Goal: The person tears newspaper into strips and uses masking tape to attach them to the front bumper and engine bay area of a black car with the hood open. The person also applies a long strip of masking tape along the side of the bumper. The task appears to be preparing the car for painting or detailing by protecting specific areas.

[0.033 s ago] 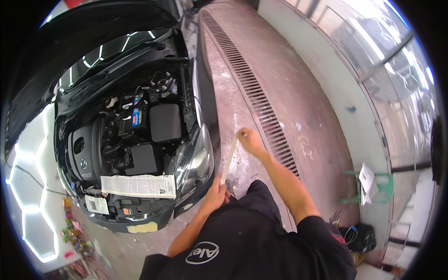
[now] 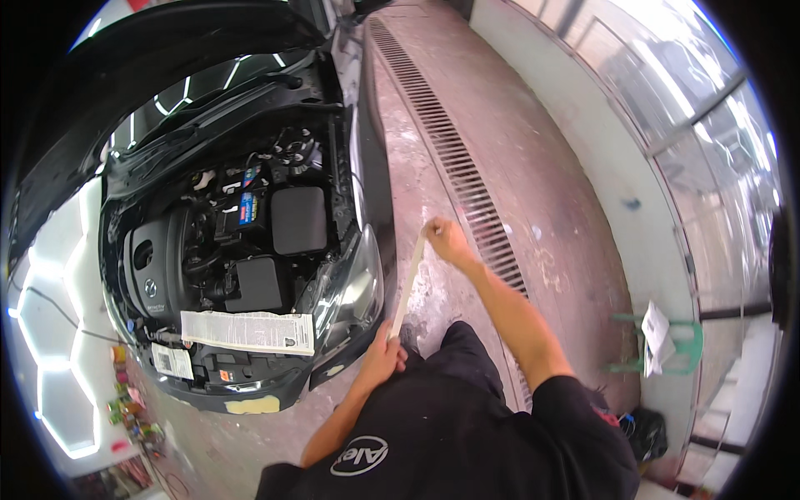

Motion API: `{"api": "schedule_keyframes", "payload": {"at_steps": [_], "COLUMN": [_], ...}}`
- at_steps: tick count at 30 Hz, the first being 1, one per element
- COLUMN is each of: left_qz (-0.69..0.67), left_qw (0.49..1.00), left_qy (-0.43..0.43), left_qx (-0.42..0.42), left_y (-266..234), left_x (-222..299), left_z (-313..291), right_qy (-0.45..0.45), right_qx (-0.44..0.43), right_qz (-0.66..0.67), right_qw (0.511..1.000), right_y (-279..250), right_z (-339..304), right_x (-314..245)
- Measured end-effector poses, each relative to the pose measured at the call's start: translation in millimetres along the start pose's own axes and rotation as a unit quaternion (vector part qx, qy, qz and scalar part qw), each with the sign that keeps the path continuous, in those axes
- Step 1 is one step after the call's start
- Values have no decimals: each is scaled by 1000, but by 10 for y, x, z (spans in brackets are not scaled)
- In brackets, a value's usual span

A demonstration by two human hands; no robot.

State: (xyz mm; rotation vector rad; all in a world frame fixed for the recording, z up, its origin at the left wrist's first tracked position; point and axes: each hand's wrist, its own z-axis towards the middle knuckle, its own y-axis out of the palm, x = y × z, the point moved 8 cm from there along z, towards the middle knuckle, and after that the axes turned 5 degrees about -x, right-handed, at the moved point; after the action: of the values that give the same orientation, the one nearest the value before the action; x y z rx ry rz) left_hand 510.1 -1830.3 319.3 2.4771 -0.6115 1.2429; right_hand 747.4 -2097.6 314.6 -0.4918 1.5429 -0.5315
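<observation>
A pale, narrow strip of masking tape (image 2: 407,286) is stretched at a slant between my two hands, over the floor beside the car's front corner. My right hand (image 2: 448,242) pinches its far upper end. Closed round the lower end is my left hand (image 2: 382,357), close to my body and the bumper; whether a roll sits in that hand is hidden. To the left stands a dark car with its hood (image 2: 167,58) raised over the engine bay (image 2: 225,208). A printed paper sheet (image 2: 247,332) lies across the front of the bay, near the headlight (image 2: 354,279).
A smaller printed paper (image 2: 172,363) lies on the car's front left. Yellowish filler patches (image 2: 252,406) mark the bumper. A floor drain grate (image 2: 450,150) runs along my right. Farther right are a green stool (image 2: 686,348) with papers on it and a black bag (image 2: 648,433).
The view has shifted slightly. My right hand is a touch higher, and the tape stays stretched between both hands.
</observation>
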Motion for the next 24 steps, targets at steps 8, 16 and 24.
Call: {"api": "schedule_keyframes", "payload": {"at_steps": [8,16,24], "left_qz": [-121,-295,-306], "left_qw": [947,858,820], "left_qy": [-84,-171,-190], "left_qx": [284,384,445], "left_y": [220,1826,2341], "left_x": [-725,-465,-45], "left_z": [-856,-612,-275], "right_qy": [-119,-193,-271], "right_qx": [-36,-188,-154], "right_qz": [0,12,-16], "right_qw": [992,963,950], "right_y": [-149,610,813], "right_z": [3237,4152,4216], "right_x": [-1193,-1567,-1527]}}
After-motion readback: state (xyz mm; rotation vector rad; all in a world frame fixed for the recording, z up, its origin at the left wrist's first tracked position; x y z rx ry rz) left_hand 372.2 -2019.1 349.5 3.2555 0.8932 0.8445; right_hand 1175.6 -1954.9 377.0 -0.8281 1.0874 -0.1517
